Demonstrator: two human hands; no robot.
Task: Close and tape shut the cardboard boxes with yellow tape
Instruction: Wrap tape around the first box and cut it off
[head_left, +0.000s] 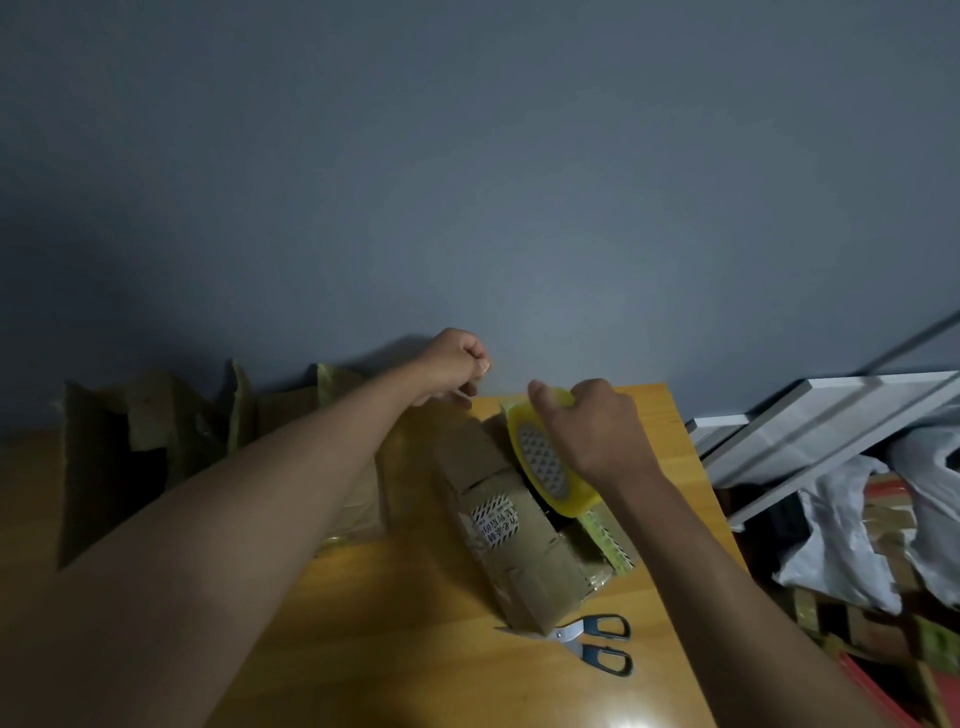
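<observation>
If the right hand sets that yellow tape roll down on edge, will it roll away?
Probably: the round yellow tape roll would likely roll on the smooth wooden table. Laid flat, it should stay. It looks light, since the right hand holds it alone.

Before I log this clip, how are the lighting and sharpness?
Head view: dim and underexposed, most of the frame is grey wall; wide-angle stretch enlarges the near forearms; the open boxes at left sink into shadow; the tape roll, scissors and both hands stay readable.
</observation>
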